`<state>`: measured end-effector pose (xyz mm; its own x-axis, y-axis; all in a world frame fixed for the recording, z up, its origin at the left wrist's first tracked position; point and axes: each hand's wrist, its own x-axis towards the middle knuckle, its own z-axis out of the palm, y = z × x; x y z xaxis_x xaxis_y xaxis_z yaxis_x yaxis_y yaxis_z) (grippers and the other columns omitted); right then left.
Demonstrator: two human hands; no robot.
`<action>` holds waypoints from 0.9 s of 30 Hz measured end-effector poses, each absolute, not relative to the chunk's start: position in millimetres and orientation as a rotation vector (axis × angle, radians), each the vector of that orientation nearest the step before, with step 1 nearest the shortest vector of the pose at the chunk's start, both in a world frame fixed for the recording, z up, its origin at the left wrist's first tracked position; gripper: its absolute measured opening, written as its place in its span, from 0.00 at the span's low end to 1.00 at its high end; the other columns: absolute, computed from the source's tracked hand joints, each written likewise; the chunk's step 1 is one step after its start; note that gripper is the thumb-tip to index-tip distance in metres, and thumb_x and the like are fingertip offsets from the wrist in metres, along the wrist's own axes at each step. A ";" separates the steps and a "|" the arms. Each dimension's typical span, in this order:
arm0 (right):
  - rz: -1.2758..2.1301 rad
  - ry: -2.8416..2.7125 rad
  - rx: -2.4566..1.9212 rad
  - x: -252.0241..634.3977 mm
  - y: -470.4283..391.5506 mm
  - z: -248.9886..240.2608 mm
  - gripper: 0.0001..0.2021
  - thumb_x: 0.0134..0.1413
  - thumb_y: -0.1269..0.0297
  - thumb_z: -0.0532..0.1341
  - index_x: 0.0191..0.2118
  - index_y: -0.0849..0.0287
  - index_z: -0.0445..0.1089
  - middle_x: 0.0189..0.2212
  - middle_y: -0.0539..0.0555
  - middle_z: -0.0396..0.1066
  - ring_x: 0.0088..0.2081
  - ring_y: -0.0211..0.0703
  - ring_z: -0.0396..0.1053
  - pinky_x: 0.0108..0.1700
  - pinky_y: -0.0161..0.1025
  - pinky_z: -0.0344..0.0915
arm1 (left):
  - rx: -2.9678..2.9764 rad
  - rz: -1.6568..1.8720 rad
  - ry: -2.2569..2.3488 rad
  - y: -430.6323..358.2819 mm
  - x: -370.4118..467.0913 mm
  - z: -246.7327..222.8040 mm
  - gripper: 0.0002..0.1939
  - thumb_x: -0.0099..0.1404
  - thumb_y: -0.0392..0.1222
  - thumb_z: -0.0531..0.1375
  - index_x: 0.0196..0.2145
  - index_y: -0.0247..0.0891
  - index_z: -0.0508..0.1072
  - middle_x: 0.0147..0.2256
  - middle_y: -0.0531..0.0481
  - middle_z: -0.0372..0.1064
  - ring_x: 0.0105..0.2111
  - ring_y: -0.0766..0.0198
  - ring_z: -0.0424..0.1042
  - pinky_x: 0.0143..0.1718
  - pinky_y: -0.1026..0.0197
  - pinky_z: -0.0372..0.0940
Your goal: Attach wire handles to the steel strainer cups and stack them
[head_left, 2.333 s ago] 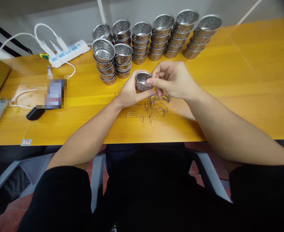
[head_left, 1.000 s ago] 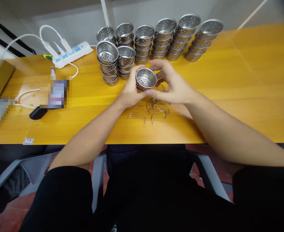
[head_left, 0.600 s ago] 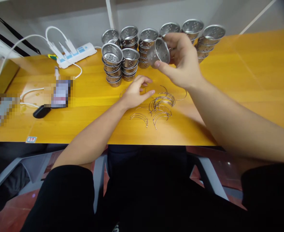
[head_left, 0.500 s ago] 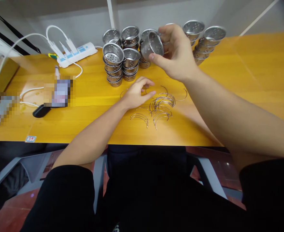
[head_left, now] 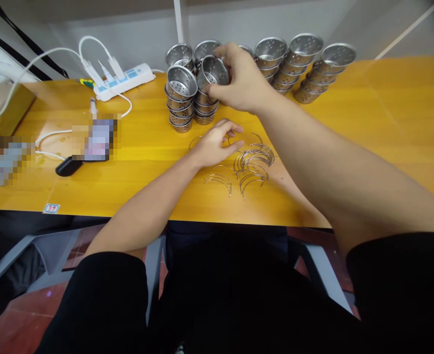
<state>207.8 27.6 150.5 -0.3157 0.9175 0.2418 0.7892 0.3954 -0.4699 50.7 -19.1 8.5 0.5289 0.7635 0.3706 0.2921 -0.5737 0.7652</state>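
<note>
My right hand (head_left: 241,78) grips a perforated metal cup (head_left: 212,73) by its side, thumb at the front and fingers behind the rim. That cup is at the top of a stack in the front row, beside another front stack of cups (head_left: 181,83). My left hand (head_left: 217,142) rests low over the table with its fingers apart and nothing in it. Just right of it lies a loose pile of curved wire handles (head_left: 254,160), and a smaller group of wires (head_left: 219,182) lies nearer the table's front edge.
More cup stacks (head_left: 270,51) stand along the back, reaching to a rightmost stack (head_left: 337,56). On the left of the yellow table (head_left: 146,147) are a white power strip (head_left: 124,81) with cables, a phone (head_left: 99,140) and a black object (head_left: 68,166).
My right hand has moved left with the cup, from above the middle stacks to the top of a front stack. The whole view has shifted slightly. My left hand keeps its place by the wires.
</note>
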 end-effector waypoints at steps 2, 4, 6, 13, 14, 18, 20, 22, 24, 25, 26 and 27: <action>0.364 -2.130 -1.444 209.6 33.1 148.0 0.35 0.78 0.57 0.71 0.84 0.39 0.67 0.83 0.52 0.77 0.75 0.52 0.77 0.80 0.58 0.77 | 2.111 0.943 0.865 -19.7 51.1 9.9 0.15 0.85 0.40 0.75 0.65 0.40 0.84 0.68 0.39 0.85 0.64 0.52 0.88 0.70 0.48 0.84; 0.374 -2.121 -1.428 211.3 36.7 146.5 0.36 0.76 0.57 0.73 0.84 0.39 0.70 0.82 0.53 0.78 0.76 0.55 0.78 0.82 0.59 0.76 | 2.106 0.948 0.865 -19.8 51.2 10.7 0.14 0.85 0.39 0.75 0.64 0.40 0.84 0.67 0.39 0.85 0.64 0.53 0.88 0.70 0.49 0.84; 0.364 -2.136 -1.409 212.1 37.5 146.7 0.37 0.75 0.56 0.73 0.85 0.43 0.72 0.83 0.57 0.77 0.78 0.58 0.77 0.85 0.61 0.73 | 2.109 0.950 0.853 -19.4 51.1 11.0 0.14 0.85 0.38 0.75 0.64 0.39 0.84 0.66 0.39 0.85 0.64 0.53 0.88 0.71 0.49 0.84; 0.330 -2.199 -1.429 206.6 29.8 152.6 0.36 0.81 0.53 0.72 0.87 0.45 0.70 0.85 0.58 0.75 0.86 0.53 0.69 0.92 0.54 0.63 | 2.121 0.948 0.849 -18.5 51.0 8.7 0.14 0.85 0.39 0.75 0.64 0.39 0.84 0.66 0.39 0.85 0.64 0.52 0.88 0.73 0.47 0.84; 0.333 -2.203 -1.438 205.5 28.7 153.1 0.36 0.82 0.53 0.72 0.88 0.43 0.69 0.85 0.57 0.74 0.86 0.52 0.68 0.93 0.53 0.62 | 2.122 0.948 0.850 -18.2 51.2 7.9 0.14 0.85 0.39 0.75 0.64 0.40 0.84 0.66 0.39 0.85 0.64 0.52 0.88 0.73 0.47 0.84; 0.351 -2.206 -1.432 203.0 26.2 152.7 0.38 0.82 0.54 0.71 0.89 0.44 0.67 0.86 0.58 0.73 0.87 0.52 0.67 0.94 0.53 0.61 | 2.121 0.957 0.843 -17.1 51.9 4.7 0.15 0.85 0.40 0.75 0.64 0.39 0.83 0.66 0.38 0.85 0.64 0.51 0.88 0.74 0.45 0.84; 0.347 -2.204 -1.391 202.8 26.2 151.2 0.36 0.82 0.54 0.72 0.88 0.44 0.69 0.85 0.56 0.75 0.87 0.54 0.69 0.94 0.58 0.62 | 2.113 0.955 0.841 -16.9 51.7 4.0 0.15 0.85 0.40 0.75 0.65 0.38 0.84 0.66 0.38 0.85 0.63 0.51 0.88 0.74 0.44 0.84; 0.333 -2.184 -1.368 202.7 26.3 149.2 0.34 0.80 0.56 0.74 0.84 0.41 0.72 0.83 0.53 0.79 0.85 0.57 0.71 0.93 0.64 0.66 | 2.104 0.946 0.851 -16.7 51.3 3.8 0.15 0.85 0.40 0.75 0.65 0.39 0.84 0.66 0.38 0.86 0.64 0.51 0.88 0.75 0.44 0.84; 0.312 -2.175 -1.359 202.4 25.6 147.6 0.32 0.79 0.57 0.76 0.82 0.41 0.75 0.81 0.51 0.81 0.83 0.59 0.73 0.92 0.67 0.69 | 2.096 0.933 0.864 -16.4 51.0 3.7 0.16 0.84 0.40 0.75 0.65 0.40 0.84 0.67 0.38 0.86 0.64 0.51 0.88 0.76 0.43 0.84; 0.307 -2.177 -1.362 202.2 24.8 147.1 0.32 0.78 0.57 0.77 0.81 0.42 0.75 0.80 0.52 0.81 0.83 0.59 0.73 0.92 0.66 0.70 | 2.094 0.926 0.868 -16.2 51.0 3.7 0.16 0.84 0.41 0.75 0.65 0.41 0.84 0.67 0.38 0.86 0.64 0.50 0.88 0.76 0.43 0.84; 0.303 -2.178 -1.366 202.0 23.7 146.6 0.33 0.78 0.57 0.77 0.81 0.43 0.75 0.80 0.53 0.81 0.83 0.59 0.74 0.92 0.65 0.70 | 2.094 0.920 0.871 -16.1 51.0 3.7 0.16 0.84 0.41 0.75 0.65 0.41 0.84 0.68 0.38 0.86 0.65 0.50 0.88 0.76 0.43 0.84; 0.303 -2.180 -1.365 201.8 22.4 146.2 0.32 0.79 0.56 0.77 0.82 0.43 0.75 0.80 0.54 0.81 0.83 0.59 0.74 0.92 0.65 0.70 | 2.095 0.915 0.873 -16.0 51.2 3.8 0.16 0.84 0.41 0.75 0.65 0.41 0.84 0.68 0.38 0.86 0.65 0.50 0.88 0.76 0.43 0.84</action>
<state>201.8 22.4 146.2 -0.3373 0.8827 0.3272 0.7601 0.4604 -0.4586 51.2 -16.0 3.8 0.5278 0.7793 0.3379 0.3007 -0.5435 0.7837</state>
